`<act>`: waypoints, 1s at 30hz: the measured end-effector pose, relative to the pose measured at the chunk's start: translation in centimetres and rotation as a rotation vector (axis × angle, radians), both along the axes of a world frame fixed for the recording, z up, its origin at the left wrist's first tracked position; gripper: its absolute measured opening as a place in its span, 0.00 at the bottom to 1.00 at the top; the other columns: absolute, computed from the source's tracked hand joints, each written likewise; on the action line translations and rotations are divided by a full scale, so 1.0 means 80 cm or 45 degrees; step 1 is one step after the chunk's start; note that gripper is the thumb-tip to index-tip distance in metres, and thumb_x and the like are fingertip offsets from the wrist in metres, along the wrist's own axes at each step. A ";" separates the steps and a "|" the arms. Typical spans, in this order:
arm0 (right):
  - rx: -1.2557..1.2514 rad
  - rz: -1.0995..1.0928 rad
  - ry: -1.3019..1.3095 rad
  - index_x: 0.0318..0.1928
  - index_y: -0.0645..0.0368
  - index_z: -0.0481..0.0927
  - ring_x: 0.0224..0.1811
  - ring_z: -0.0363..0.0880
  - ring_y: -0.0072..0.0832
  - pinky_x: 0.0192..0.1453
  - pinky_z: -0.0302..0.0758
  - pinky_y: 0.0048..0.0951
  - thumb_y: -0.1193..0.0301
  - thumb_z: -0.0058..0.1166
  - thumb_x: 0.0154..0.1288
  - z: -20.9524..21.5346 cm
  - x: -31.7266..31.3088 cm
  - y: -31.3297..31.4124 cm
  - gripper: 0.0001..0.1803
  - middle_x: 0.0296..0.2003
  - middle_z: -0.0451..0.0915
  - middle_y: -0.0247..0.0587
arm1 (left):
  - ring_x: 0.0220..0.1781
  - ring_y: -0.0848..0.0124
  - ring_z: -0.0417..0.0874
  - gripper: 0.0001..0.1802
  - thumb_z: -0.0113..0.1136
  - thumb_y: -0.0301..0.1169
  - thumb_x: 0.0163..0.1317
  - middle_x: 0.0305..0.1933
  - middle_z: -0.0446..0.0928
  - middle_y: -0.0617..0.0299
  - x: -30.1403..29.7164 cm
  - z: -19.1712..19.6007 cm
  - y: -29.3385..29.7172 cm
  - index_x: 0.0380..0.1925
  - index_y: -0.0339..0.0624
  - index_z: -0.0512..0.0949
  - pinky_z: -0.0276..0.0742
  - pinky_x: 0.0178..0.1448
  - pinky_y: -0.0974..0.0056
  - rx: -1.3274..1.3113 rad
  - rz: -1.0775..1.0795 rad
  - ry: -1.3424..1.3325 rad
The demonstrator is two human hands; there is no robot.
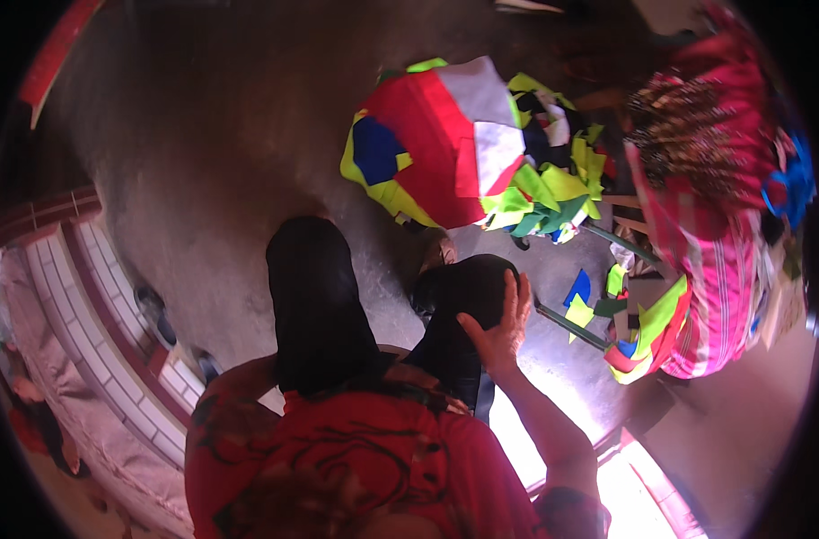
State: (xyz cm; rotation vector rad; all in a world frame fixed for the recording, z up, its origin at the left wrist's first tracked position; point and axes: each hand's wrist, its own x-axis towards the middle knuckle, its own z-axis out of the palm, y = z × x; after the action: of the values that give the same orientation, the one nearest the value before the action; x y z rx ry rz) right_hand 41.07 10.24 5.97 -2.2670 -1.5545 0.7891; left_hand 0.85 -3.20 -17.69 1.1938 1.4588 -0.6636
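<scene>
My right hand (501,328) rests on my right knee, fingers stretched out and thumb apart, holding nothing. Black cloth covers both my legs (318,296). My left arm bends in toward my lap, and I cannot see the hand at its end. Ahead of my right knee lies a rounded patchwork bundle of cloth (427,144) in red, white, blue and neon yellow. Loose cloth scraps (553,193), mostly yellow and green, are heaped against its right side.
At the right, pink checked cloth (710,278) hangs below dark red patterned cloth (697,126). More scraps (578,310) are on the grey floor (185,171). A white-tiled step (95,332) with dark footwear (154,314) is at the left, beyond it a partly visible person (46,431).
</scene>
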 end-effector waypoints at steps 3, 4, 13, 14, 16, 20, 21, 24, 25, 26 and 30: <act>0.073 -0.051 -0.066 0.69 0.42 0.56 0.68 0.54 0.53 0.68 0.58 0.50 0.56 0.72 0.40 0.002 0.001 -0.014 0.55 0.69 0.51 0.50 | 0.54 0.66 0.76 0.23 0.52 0.42 0.60 0.53 0.75 0.63 -0.007 0.005 0.017 0.55 0.50 0.71 0.73 0.47 0.55 0.077 -0.059 -0.014; 0.086 -0.060 -0.073 0.69 0.42 0.56 0.68 0.54 0.53 0.67 0.58 0.50 0.55 0.72 0.39 0.004 0.000 -0.018 0.55 0.69 0.51 0.50 | 0.54 0.66 0.76 0.23 0.52 0.42 0.60 0.54 0.75 0.63 -0.009 0.004 0.022 0.55 0.50 0.71 0.73 0.47 0.55 0.099 -0.067 -0.018; 0.116 -0.156 -0.076 0.69 0.39 0.55 0.68 0.53 0.51 0.63 0.61 0.54 0.53 0.71 0.41 0.002 0.007 -0.041 0.54 0.69 0.51 0.47 | 0.56 0.66 0.75 0.24 0.52 0.43 0.60 0.55 0.74 0.63 -0.017 0.015 0.069 0.57 0.50 0.70 0.73 0.48 0.55 0.210 -0.237 -0.028; 0.070 -0.145 -0.104 0.69 0.38 0.54 0.68 0.52 0.50 0.62 0.62 0.56 0.54 0.70 0.41 0.008 0.005 -0.040 0.54 0.69 0.50 0.47 | 0.56 0.66 0.75 0.25 0.52 0.43 0.60 0.55 0.74 0.63 -0.016 0.011 0.065 0.57 0.50 0.70 0.73 0.48 0.55 0.220 -0.240 -0.030; 0.045 -0.169 -0.093 0.70 0.37 0.53 0.68 0.52 0.51 0.61 0.63 0.58 0.53 0.70 0.42 0.012 0.008 -0.046 0.54 0.69 0.49 0.47 | 0.56 0.66 0.75 0.25 0.52 0.43 0.60 0.56 0.74 0.64 -0.017 0.013 0.077 0.57 0.50 0.70 0.73 0.48 0.55 0.231 -0.277 -0.024; 0.041 -0.234 -0.056 0.70 0.35 0.52 0.70 0.51 0.51 0.63 0.61 0.61 0.52 0.69 0.42 0.014 0.017 -0.062 0.55 0.70 0.49 0.46 | 0.56 0.66 0.74 0.25 0.52 0.43 0.61 0.56 0.74 0.64 -0.011 0.014 0.096 0.58 0.50 0.69 0.73 0.49 0.55 0.257 -0.340 -0.036; 0.036 -0.238 -0.047 0.70 0.35 0.52 0.70 0.50 0.51 0.63 0.61 0.61 0.52 0.69 0.42 0.015 0.017 -0.065 0.55 0.70 0.49 0.46 | 0.57 0.66 0.74 0.26 0.52 0.43 0.61 0.56 0.74 0.64 -0.014 0.016 0.097 0.59 0.50 0.69 0.73 0.49 0.55 0.265 -0.346 -0.033; 0.067 -0.268 -0.046 0.70 0.35 0.51 0.70 0.50 0.51 0.63 0.61 0.61 0.52 0.69 0.42 0.010 0.021 -0.071 0.55 0.70 0.49 0.46 | 0.57 0.66 0.74 0.26 0.52 0.43 0.61 0.57 0.73 0.64 -0.014 0.019 0.104 0.59 0.50 0.68 0.73 0.49 0.55 0.286 -0.351 -0.051; 0.067 -0.275 -0.040 0.70 0.34 0.51 0.70 0.51 0.51 0.63 0.61 0.61 0.52 0.69 0.42 0.010 0.022 -0.073 0.55 0.70 0.49 0.46 | 0.57 0.66 0.74 0.26 0.52 0.43 0.61 0.57 0.73 0.64 -0.016 0.021 0.103 0.60 0.50 0.68 0.73 0.49 0.55 0.292 -0.343 -0.057; 0.067 -0.280 -0.034 0.70 0.34 0.51 0.70 0.51 0.51 0.63 0.61 0.61 0.52 0.69 0.42 0.009 0.023 -0.074 0.55 0.70 0.48 0.46 | 0.57 0.66 0.74 0.26 0.52 0.43 0.61 0.57 0.73 0.64 -0.018 0.023 0.102 0.60 0.50 0.68 0.73 0.49 0.55 0.296 -0.337 -0.063; 0.149 -0.210 -0.083 0.70 0.35 0.52 0.69 0.52 0.52 0.60 0.63 0.61 0.49 0.69 0.42 -0.009 0.021 -0.073 0.55 0.70 0.49 0.45 | 0.58 0.66 0.73 0.27 0.52 0.43 0.61 0.58 0.73 0.65 -0.040 0.030 0.085 0.61 0.50 0.68 0.73 0.50 0.55 0.329 -0.224 -0.113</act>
State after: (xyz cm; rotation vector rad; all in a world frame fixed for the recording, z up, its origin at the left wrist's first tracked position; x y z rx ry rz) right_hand 42.72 4.42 5.27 -2.3190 -1.3794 0.5710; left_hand -2.34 3.58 -15.29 1.5463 1.4052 -0.5425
